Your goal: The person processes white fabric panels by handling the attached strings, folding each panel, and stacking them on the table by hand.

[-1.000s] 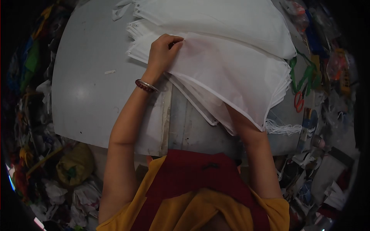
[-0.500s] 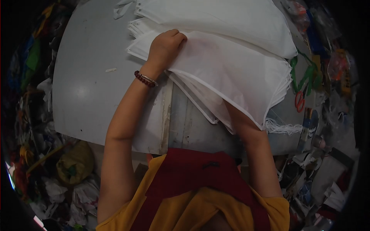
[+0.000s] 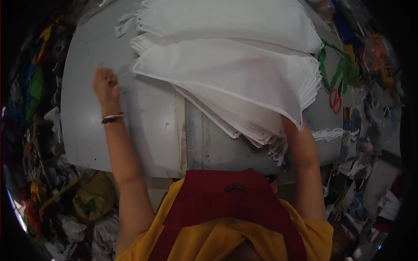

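Observation:
My left hand (image 3: 106, 82) is raised over the grey table, left of the white sheets, its fingers curled closed. A thin pale line runs from the left corner of the top white sheet (image 3: 209, 61) towards it; what the fingers hold is too small to name. My right hand (image 3: 265, 71) is under that translucent sheet and shows only as a faint shadow, its fingers hidden. More layered white sheets (image 3: 244, 115) with small eyelets at their corners lie beneath. Another white stack (image 3: 235, 17) lies behind.
The grey table (image 3: 87, 122) has a seam near its middle. Red-handled scissors (image 3: 335, 101), a green strap (image 3: 344, 69) and white cords (image 3: 326, 135) lie at the right. An olive bag (image 3: 93, 200) sits below left among assorted scraps.
My left hand has moved left off the top sheet. My right arm has shifted right under the cloth, and more of the layers and cords below now show.

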`<state>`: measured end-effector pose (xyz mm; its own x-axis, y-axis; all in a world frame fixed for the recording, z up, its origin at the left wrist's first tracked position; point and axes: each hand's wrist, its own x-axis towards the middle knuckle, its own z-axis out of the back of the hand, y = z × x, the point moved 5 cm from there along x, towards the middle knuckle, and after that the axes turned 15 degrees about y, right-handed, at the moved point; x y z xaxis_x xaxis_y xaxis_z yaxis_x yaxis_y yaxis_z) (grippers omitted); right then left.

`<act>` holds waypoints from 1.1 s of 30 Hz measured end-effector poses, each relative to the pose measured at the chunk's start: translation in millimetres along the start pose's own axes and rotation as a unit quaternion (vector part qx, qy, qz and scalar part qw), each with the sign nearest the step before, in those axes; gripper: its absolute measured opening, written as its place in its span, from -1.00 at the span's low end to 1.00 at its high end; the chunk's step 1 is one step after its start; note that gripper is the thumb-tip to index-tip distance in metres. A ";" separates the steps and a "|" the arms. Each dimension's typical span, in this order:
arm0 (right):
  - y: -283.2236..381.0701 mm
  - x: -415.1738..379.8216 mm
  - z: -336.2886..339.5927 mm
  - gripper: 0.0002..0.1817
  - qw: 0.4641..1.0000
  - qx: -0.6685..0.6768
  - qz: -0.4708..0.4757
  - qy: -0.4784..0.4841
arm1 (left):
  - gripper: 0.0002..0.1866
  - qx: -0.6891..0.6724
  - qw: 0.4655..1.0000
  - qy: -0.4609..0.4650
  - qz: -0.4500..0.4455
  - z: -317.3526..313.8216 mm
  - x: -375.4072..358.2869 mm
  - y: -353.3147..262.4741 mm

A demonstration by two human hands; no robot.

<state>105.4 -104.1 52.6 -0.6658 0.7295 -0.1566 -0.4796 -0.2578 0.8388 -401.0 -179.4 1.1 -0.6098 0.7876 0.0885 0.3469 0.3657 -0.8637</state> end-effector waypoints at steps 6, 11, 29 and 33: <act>-102.3 97.0 108.6 -0.69 0.990 0.099 -0.096 -0.025 | -0.78 0.205 0.943 -0.251 -0.070 147.0 -26.7 -81.3; -99.6 107.6 117.9 -0.67 0.993 -0.017 -0.078 -0.087 | -0.75 0.303 0.953 -0.011 -0.023 -70.1 11.4 -17.5; -149.9 134.4 109.1 -0.73 0.987 0.056 -0.134 -0.068 | -0.85 0.413 0.841 0.347 -0.034 -383.2 -62.0 233.7; -141.6 134.9 107.2 -0.77 0.987 0.084 -0.078 -0.115 | -0.88 0.375 0.872 0.312 -0.038 -378.4 -55.5 237.9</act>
<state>144.8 98.7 -31.4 -0.4348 0.8817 -0.1833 -0.4515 -0.0373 0.8915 -14.9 51.5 -21.4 -0.0222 0.9775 0.2099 -0.3841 0.1855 -0.9045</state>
